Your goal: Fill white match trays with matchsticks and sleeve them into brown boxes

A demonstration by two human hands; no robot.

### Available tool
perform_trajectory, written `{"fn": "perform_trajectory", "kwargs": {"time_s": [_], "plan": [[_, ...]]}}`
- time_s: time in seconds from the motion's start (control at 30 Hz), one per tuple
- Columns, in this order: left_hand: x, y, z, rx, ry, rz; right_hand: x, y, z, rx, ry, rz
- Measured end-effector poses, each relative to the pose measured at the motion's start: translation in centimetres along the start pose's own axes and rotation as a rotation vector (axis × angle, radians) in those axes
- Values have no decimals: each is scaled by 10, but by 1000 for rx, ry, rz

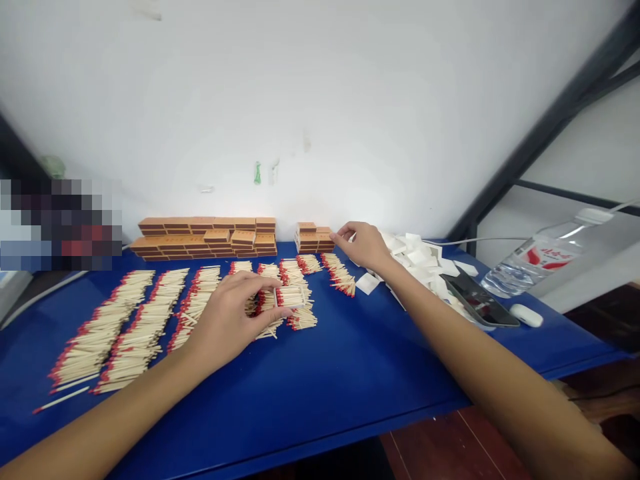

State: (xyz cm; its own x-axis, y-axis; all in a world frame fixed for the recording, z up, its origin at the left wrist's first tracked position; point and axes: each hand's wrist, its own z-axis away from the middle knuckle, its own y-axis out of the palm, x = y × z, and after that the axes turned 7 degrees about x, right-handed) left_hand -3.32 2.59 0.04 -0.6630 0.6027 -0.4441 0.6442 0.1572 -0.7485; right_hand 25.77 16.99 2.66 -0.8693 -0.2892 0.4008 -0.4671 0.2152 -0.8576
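Note:
Between its thumb and fingers my left hand (235,317) holds a white matchbox tray (290,297) filled with red-tipped matches, above the rows of loose matches (135,350). My right hand (363,245) reaches to the small stack of orange matchboxes (307,239), its fingertips pinched at the stack's right end; whether they grip a box cannot be made out. A longer stack of orange matchboxes (195,240) stands along the wall at the left. One short row of matches (340,275) lies below my right hand.
A heap of white trays (417,260) lies right of my right hand, partly behind the forearm. Beside it are a phone (480,301), a white rounded case (526,315) and a tilted water bottle (533,257). The blue table's (320,400) front edge runs below my arms.

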Motion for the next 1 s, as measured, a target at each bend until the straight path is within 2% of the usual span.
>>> {"fn": "perform_trajectory", "kwargs": {"time_s": [0.17, 0.3, 0.4, 0.5, 0.63, 0.73, 0.87, 0.93, 1.0], "plan": [[0, 1, 1, 10, -45, 13, 39, 6, -25, 7, -33, 25], [-3, 2, 2, -2, -41, 35, 86, 29, -37, 98, -89, 35], [-5, 1, 2, -2, -45, 33, 116, 50, -47, 175, -19, 50], [-4, 0, 1, -15, -52, 10, 131, 63, -57, 228, 49, 28], [-4, -1, 0, -52, -50, -7, 128, 69, -63, 312, 89, -54], [-3, -1, 0, -64, -47, -11, 119, 65, -60, 355, 88, -155], [0, -5, -3, -95, -107, -43, 101, 42, -45, 299, 32, -280], [1, -7, -4, -128, -159, -57, 89, 26, -29, 241, -22, -333], [3, -8, -5, -157, -201, -59, 76, 13, -8, 268, -86, -397]]}}
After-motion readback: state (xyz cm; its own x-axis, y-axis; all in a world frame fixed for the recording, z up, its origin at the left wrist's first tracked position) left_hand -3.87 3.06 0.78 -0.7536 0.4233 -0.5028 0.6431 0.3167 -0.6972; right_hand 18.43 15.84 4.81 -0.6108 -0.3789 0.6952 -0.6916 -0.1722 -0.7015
